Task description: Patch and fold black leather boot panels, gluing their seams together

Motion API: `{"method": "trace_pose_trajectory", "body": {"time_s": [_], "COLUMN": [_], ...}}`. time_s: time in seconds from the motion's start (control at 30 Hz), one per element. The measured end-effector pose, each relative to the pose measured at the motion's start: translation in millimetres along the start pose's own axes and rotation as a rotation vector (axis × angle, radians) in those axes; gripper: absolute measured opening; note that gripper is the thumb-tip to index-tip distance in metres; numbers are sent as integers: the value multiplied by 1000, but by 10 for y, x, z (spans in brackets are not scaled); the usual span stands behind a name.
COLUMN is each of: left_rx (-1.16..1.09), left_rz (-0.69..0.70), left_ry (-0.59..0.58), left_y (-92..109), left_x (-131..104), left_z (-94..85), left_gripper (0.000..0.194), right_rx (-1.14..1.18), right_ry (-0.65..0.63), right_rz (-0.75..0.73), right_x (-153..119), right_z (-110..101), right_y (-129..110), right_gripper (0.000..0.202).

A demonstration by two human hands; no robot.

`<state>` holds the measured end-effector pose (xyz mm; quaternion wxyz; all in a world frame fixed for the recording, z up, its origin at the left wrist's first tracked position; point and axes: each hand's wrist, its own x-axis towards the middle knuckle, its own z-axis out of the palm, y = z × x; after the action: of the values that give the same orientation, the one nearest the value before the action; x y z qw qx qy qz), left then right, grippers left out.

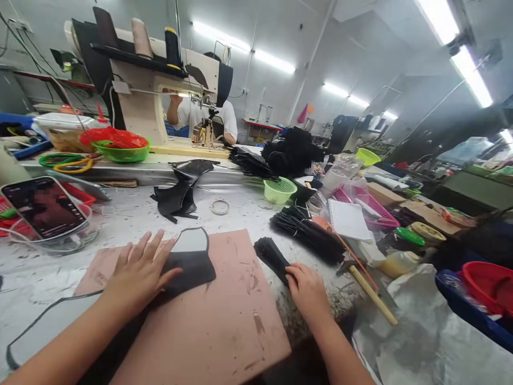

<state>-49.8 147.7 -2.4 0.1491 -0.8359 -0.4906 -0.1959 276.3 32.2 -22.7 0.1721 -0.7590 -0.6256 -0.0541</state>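
Observation:
My left hand (138, 270) lies flat with fingers spread, pressing on a black piece with a light grey panel (192, 240), probably cut leather or fabric. That piece rests on a pink board (240, 305). Under my left forearm, a similar grey panel with a dark edge (52, 323) extends over the board's left side. Right of the board, my right hand (308, 291) has its fingers closed at the near end of a small stack of black strips (271, 254). A larger tied bundle of black strips (306, 230) lies just beyond it.
A hammer (372, 294) lies at the right. Beyond the board are black cut pieces (182, 187), a tape ring (220, 207) and a green basket (279, 191). A phone (44, 206) leans at left. Behind stands a sewing machine (136, 101), with a person (228, 120) past it.

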Motion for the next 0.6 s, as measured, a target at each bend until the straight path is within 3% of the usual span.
{"method": "trace_pose_trajectory", "body": {"time_s": [0.1,0.3,0.5,0.6], "left_rx": [-32,-176,-369,-393], "left_rz": [101,340,462,511], "left_ry": [129,-53,-297,-364], "left_y": [358,1258,1620,1735], "left_x": [338,453,616,767], "left_z": [-73,-49,248,374], "left_gripper": [54,45,34,32], "right_rx": [39,-2,-81,-131], "right_ry": [-85,-168,-245,-258], "right_rz": [15,103,111,53], "right_x": [213,430,504,451], "right_z": [3,92,45,10], "right_y": [70,-3,-33,-150], "right_gripper": [10,6,3,18]}}
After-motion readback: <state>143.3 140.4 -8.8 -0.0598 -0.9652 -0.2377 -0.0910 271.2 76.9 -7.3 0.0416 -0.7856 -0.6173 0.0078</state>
